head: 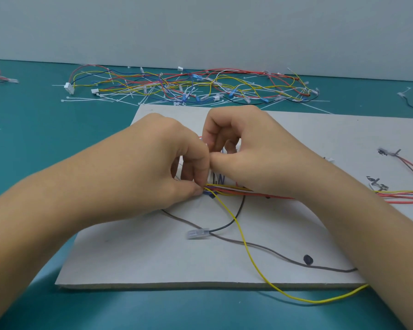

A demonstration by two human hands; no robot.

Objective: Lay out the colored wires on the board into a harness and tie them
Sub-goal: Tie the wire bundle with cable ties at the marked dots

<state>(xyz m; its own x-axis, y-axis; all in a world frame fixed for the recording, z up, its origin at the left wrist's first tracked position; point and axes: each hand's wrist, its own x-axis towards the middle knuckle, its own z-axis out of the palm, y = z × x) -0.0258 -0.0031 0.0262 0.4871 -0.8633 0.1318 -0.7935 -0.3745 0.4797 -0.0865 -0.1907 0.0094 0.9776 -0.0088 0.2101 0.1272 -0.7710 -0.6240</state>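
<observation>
Fingers curled: L hand [167, 158] pinches wire bundle [231, 190] on board [153, 258]; R hand [255, 151]: hold unclear.

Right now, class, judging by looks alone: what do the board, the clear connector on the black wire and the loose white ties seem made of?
Board: matt pale grey with a thick raw front edge, probably heavy cardboard. Clear connector: translucent, faintly glossy, likely moulded plastic. White ties: thin straight strips with small heads, likely nylon or similar plastic.

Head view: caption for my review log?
Left hand pinches wire bundle on board, right hand curled alongside; spare wires behind.
</observation>
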